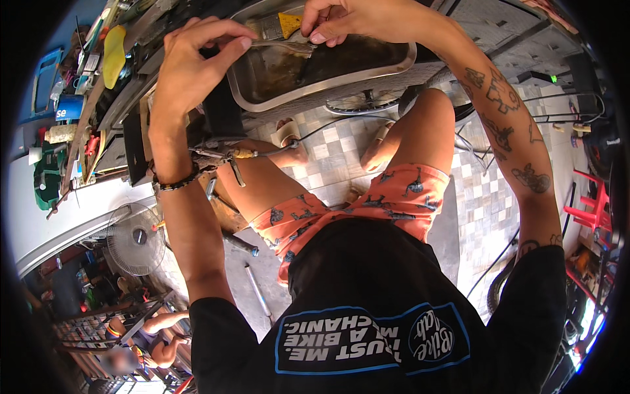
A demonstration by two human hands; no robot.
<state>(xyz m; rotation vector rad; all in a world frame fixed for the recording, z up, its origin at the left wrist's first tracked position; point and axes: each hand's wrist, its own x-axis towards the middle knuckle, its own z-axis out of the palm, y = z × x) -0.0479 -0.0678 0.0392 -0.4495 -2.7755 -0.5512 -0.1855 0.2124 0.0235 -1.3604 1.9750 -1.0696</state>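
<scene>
Over a metal tray (pixel 328 86) with dark, dirty liquid in it, my left hand (pixel 197 56) pinches the end of a thin brush (pixel 289 46), its worn bristles pointing right. The bristles reach my right hand (pixel 335 23), whose thumb and fingers are closed together at their tip. A small dark thing seems to be in that pinch, too hidden to name. Behind the brush, a yellow piece (pixel 289 25) lies at the tray's far side. Below the bristles, a slim dark object (pixel 304 69) shows against the tray bottom.
Tools and a yellow flat item (pixel 114 56) crowd the bench at left. Below the tray is a bicycle wheel (pixel 362 102). A fan (pixel 136 240) stands lower left, near another person (pixel 164 351). Cables and a red stool (pixel 594 209) are at right.
</scene>
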